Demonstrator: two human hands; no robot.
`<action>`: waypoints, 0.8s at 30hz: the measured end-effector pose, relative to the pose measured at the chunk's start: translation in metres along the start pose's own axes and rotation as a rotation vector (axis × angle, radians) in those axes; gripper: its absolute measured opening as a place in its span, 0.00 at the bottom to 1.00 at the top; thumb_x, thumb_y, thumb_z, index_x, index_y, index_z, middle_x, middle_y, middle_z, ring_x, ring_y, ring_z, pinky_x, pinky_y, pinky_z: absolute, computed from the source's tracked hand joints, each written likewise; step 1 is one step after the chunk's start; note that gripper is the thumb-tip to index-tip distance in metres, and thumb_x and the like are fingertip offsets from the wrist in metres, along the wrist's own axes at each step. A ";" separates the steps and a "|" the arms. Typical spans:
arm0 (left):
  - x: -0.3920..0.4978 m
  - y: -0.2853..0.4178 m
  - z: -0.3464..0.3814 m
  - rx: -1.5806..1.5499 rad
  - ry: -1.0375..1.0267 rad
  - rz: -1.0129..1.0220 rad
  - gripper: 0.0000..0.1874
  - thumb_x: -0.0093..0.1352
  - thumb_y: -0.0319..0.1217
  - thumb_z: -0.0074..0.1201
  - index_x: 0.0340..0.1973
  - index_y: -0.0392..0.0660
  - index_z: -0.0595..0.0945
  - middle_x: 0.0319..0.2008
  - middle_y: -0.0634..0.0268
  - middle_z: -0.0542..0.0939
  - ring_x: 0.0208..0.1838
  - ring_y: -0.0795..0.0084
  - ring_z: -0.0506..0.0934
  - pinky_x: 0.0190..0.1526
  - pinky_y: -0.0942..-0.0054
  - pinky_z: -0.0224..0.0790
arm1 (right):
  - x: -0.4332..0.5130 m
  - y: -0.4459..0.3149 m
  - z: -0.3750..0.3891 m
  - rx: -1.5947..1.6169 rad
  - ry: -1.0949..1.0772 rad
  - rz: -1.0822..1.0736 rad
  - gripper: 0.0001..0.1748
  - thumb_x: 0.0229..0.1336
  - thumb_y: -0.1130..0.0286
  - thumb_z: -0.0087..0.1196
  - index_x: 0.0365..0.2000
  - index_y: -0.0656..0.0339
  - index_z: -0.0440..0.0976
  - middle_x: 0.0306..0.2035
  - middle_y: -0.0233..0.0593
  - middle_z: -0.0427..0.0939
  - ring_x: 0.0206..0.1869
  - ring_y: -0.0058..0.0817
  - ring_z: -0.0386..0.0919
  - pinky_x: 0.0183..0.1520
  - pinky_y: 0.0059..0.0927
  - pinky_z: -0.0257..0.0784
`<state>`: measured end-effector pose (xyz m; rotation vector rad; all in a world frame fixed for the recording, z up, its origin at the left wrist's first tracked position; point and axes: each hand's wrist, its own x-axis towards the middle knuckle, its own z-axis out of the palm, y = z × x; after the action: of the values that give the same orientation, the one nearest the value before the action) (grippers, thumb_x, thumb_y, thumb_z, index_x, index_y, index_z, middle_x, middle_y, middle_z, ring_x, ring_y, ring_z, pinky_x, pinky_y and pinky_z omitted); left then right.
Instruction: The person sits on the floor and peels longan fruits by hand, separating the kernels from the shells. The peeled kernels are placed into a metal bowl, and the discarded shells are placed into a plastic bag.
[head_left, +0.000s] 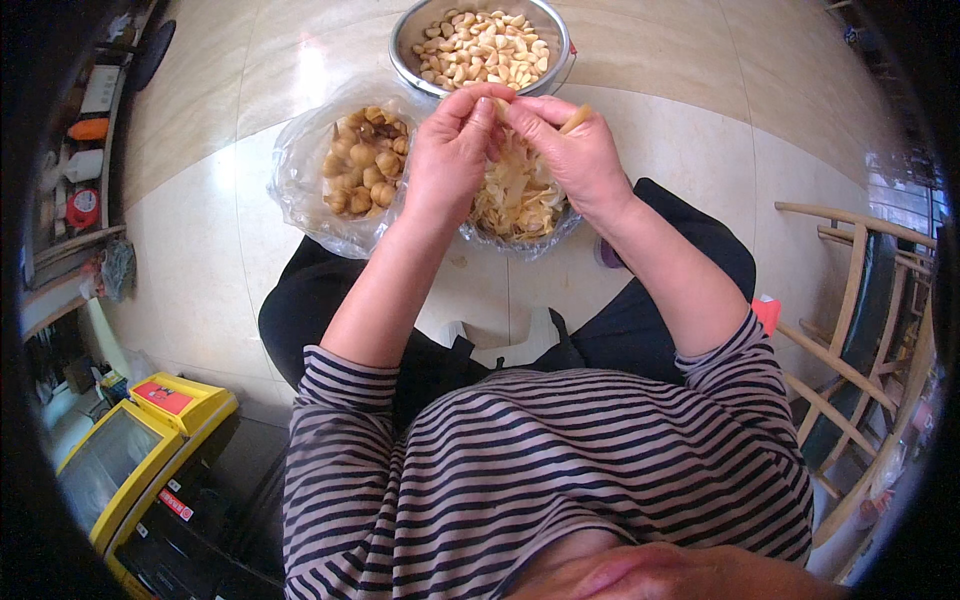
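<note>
My left hand (452, 146) and my right hand (574, 146) meet at the fingertips around a pale garlic clove (500, 110), mostly covered by the fingers. From my right hand sticks out a tan, handle-like piece (577, 118); its other end is hidden in the grip. Beneath both hands lies a heap of papery garlic skins (517, 202) in a container lined with clear plastic. Left of it, a clear plastic bag (296, 180) holds whole unpeeled garlic bulbs (363, 155). Just beyond the hands stands a metal bucket (405, 64) filled with peeled garlic cloves (487, 52).
Pale floor tiles (690, 150) surround the containers. A wooden rack-like frame (855, 300) stands at the right. At lower left is a yellow and black cabinet (142, 442), and shelves with bottles (84, 165) line the left edge.
</note>
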<state>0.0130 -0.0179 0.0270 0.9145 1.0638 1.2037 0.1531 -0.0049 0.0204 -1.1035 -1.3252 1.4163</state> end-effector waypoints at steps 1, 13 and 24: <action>-0.001 0.001 0.001 0.027 0.011 0.011 0.09 0.73 0.29 0.43 0.44 0.40 0.76 0.31 0.69 0.76 0.28 0.83 0.70 0.30 0.83 0.66 | 0.000 -0.001 -0.003 -0.043 -0.031 -0.020 0.16 0.60 0.65 0.54 0.40 0.68 0.77 0.34 0.34 0.79 0.36 0.16 0.73 0.41 0.18 0.69; -0.001 -0.002 0.001 -0.173 0.049 -0.067 0.08 0.71 0.28 0.44 0.41 0.37 0.73 0.32 0.63 0.76 0.29 0.76 0.73 0.31 0.78 0.68 | -0.001 0.000 -0.005 0.415 0.013 0.238 0.12 0.61 0.70 0.51 0.40 0.68 0.75 0.34 0.35 0.78 0.36 0.19 0.75 0.44 0.21 0.69; 0.003 0.000 -0.009 -0.301 0.121 -0.319 0.06 0.66 0.29 0.52 0.37 0.44 0.76 0.28 0.71 0.74 0.26 0.80 0.71 0.22 0.83 0.58 | -0.002 0.005 -0.006 0.189 0.104 0.169 0.12 0.56 0.70 0.58 0.39 0.67 0.76 0.32 0.36 0.78 0.33 0.18 0.75 0.38 0.19 0.71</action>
<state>0.0043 -0.0154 0.0241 0.4253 1.0432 1.1205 0.1587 -0.0055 0.0152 -1.1665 -1.0220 1.5500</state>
